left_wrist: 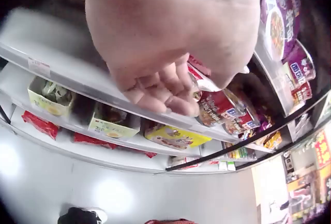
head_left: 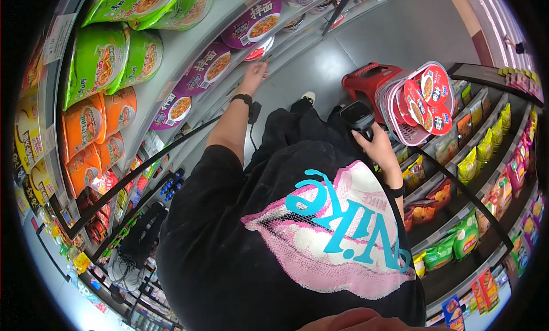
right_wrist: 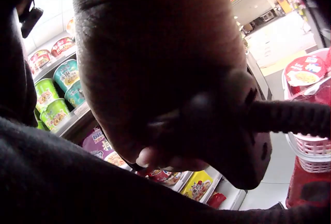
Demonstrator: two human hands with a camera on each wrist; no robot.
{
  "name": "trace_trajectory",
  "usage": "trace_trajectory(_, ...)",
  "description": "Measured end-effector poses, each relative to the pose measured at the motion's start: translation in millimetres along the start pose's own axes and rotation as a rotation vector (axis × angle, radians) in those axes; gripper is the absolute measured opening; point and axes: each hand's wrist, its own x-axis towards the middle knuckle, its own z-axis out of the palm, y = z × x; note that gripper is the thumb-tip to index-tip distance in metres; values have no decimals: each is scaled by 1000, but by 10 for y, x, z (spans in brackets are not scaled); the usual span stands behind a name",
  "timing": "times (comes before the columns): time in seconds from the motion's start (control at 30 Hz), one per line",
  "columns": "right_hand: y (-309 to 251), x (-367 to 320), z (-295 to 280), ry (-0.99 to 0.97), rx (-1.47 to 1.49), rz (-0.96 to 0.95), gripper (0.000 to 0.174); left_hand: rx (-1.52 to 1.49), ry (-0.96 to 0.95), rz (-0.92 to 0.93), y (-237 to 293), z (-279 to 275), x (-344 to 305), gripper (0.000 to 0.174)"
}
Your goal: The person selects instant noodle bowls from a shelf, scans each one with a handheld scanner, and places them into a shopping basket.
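My left hand [head_left: 255, 76] reaches to the shelf on the left, its fingers bent beside a red-and-white noodle bowl [head_left: 260, 49]. The left wrist view shows part of the bowl [left_wrist: 206, 81] behind the fingers and thumb; I cannot tell whether they grip it. In my right hand [head_left: 378, 147] is a black handheld barcode scanner [head_left: 357, 117], held with the thumb along its near side. Dark and backlit in the right wrist view, the scanner [right_wrist: 248, 157] has a ribbed cord [right_wrist: 289, 116] beside it.
To the right, a pink basket [head_left: 409, 137] of red noodle bowls [head_left: 430, 105] stands on a red stool [head_left: 366, 82]. Purple noodle bowls [head_left: 206, 68] line the left shelf, near green ones [head_left: 97, 62]. Snack bags [head_left: 466, 236] fill the right shelves. Grey floor [head_left: 320, 50] lies between.
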Motion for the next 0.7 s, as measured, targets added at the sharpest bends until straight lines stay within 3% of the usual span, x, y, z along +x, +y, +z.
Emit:
trace_trajectory(0.07,33,0,8,24,-9,-58,37,-31,-10,-7,-21,27,43,44)
trace_trajectory(0.13,8,-3,-1,49,24,-97,36,-293,19,-239,22,43,155,41)
trace_trajectory(0.27,-48,-30,-33,70,33,-86,36,-394,-116,-258,93,-13,328,45)
trace_trajectory(0.33,-112,-41,-90,-21,21,115,43,-698,36,-291,112,28,437,35)
trace_trajectory(0.43,-114,-42,-114,-28,28,144,43,-817,74,-298,205,53,443,33)
trace_trajectory(0.47,-85,-45,-99,-27,30,148,43,-814,72,-301,245,63,424,33)
trace_trajectory(0.53,-23,-54,-54,74,15,-22,35,-830,122,-302,296,76,400,32)
trace_trajectory(0.7,-10,-33,-51,74,39,-11,36,-804,139,-294,402,70,420,34)
